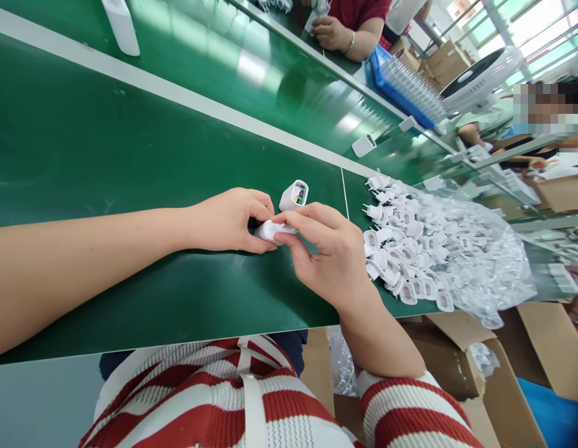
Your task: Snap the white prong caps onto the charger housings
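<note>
Got a small, rounded white plastic piece (269, 231) pinched in left hand (230, 219) and right hand (333, 258) together, over the smooth green worktop (177, 298). Can spot an open-ended white plastic housing (289, 198) just beyond both, plus a big heap of white plastic plug pieces (412, 239) right of the right hand.

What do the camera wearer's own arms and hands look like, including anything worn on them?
Neither the left hand nor the right hand wears a glove, and no watch or bracelet shows on either wrist. A red-and-white striped, ribbed sleeve covers the right arm near the elbow, leaving the right forearm bare. The left forearm is bare too, with no sleeve in view.
</note>
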A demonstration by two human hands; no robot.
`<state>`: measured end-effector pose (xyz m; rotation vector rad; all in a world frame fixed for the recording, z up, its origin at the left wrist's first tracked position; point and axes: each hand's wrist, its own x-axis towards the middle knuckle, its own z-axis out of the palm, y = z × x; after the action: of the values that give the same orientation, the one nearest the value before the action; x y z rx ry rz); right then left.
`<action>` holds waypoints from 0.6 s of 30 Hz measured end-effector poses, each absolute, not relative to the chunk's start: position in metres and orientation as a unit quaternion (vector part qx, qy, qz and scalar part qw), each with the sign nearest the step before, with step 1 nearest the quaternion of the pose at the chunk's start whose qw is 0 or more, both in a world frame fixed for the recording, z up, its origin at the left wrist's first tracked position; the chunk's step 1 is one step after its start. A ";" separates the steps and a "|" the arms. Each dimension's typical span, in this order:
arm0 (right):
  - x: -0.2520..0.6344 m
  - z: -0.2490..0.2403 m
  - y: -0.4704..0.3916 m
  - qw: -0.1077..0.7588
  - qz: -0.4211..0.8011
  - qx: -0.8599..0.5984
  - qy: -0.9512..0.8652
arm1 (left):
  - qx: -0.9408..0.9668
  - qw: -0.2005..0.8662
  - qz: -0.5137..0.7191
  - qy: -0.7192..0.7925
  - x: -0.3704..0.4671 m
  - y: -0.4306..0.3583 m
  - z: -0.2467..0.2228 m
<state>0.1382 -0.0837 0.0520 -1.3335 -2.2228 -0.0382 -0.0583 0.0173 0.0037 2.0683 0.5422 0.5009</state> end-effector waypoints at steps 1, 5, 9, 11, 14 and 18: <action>0.137 0.052 -0.084 0.270 -0.012 -0.504 -0.820 | 0.838 0.455 0.204 0.223 -0.058 0.017 0.004; 0.131 0.054 -0.085 0.252 -0.032 -0.535 -0.806 | 0.831 0.457 0.211 0.238 -0.056 0.013 0.005; 0.126 0.056 -0.088 0.239 -0.095 -0.546 -0.797 | 0.828 0.454 0.214 0.251 -0.056 0.010 0.006; 0.126 0.055 -0.088 0.238 -0.109 -0.546 -0.796 | 0.829 0.450 0.217 0.253 -0.056 0.010 0.005; 0.127 0.050 -0.087 0.243 -0.093 -0.545 -0.797 | 0.833 0.442 0.222 0.247 -0.057 0.010 0.002; 0.130 0.044 -0.088 0.285 -0.037 -0.538 -0.793 | 0.842 0.432 0.226 0.232 -0.056 0.007 0.002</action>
<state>0.1299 -0.0883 0.0444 -1.4375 -2.1200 -0.0977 -0.0560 0.0069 0.0024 2.0980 0.5771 0.5633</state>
